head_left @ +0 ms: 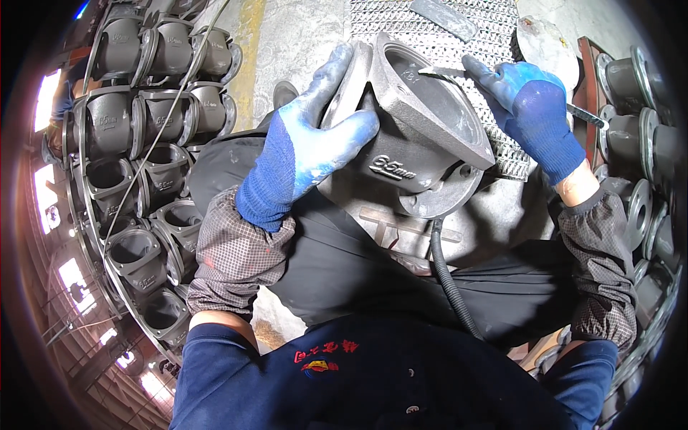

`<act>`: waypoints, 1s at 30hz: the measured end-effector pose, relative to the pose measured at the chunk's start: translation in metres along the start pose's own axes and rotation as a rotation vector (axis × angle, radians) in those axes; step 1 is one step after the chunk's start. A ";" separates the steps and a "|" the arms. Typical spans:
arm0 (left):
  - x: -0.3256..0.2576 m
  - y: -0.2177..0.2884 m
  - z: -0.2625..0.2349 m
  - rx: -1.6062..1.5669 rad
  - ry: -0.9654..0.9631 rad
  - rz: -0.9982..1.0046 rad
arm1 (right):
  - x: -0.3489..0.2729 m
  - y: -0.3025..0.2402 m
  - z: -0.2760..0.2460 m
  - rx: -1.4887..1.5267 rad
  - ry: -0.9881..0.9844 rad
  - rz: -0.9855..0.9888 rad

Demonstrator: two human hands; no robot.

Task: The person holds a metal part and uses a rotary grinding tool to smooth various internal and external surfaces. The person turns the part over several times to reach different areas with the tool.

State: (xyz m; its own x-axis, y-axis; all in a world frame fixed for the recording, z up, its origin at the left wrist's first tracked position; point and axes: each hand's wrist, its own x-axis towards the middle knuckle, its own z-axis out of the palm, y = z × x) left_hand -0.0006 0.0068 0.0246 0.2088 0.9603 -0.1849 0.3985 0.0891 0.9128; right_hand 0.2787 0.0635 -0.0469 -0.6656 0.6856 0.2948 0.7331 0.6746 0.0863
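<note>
A dark grey cast-metal valve body with flanged ends is propped up between my legs, its open square flange tilted toward the right. My left hand, in a blue and white work glove, grips the flange on the casting's left side, thumb across the near face. In my right hand, gloved in blue, is a thin flat scraping tool. Its pale tip reaches over the casting's opening, and the other end sticks out past the hand to the right. Whether the tip touches the inner wall I cannot tell.
Stacked grey castings fill the left side, and more castings line the right. A metal mesh mat lies beyond the workpiece, with a flat grey bar on it. A ribbed hose runs below the casting.
</note>
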 end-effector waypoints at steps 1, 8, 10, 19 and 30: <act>0.000 0.001 0.001 0.003 0.000 -0.009 | 0.000 0.001 0.000 0.010 0.024 -0.013; -0.001 -0.004 -0.002 0.058 0.000 0.016 | 0.002 -0.003 -0.006 -0.100 -0.057 -0.015; 0.000 -0.003 -0.001 -0.015 -0.011 -0.004 | 0.002 -0.004 -0.009 -0.112 -0.033 -0.026; -0.002 -0.006 -0.003 0.157 0.008 -0.007 | 0.022 -0.007 -0.029 -0.104 -0.196 0.034; -0.003 -0.002 -0.001 0.131 0.006 0.056 | 0.053 0.015 -0.036 0.139 -0.306 0.021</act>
State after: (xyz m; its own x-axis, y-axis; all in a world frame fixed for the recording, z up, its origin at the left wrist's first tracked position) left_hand -0.0026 0.0039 0.0240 0.2293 0.9644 -0.1321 0.4998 -0.0002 0.8662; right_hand 0.2597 0.0998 0.0038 -0.6770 0.7360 -0.0056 0.7351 0.6758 -0.0537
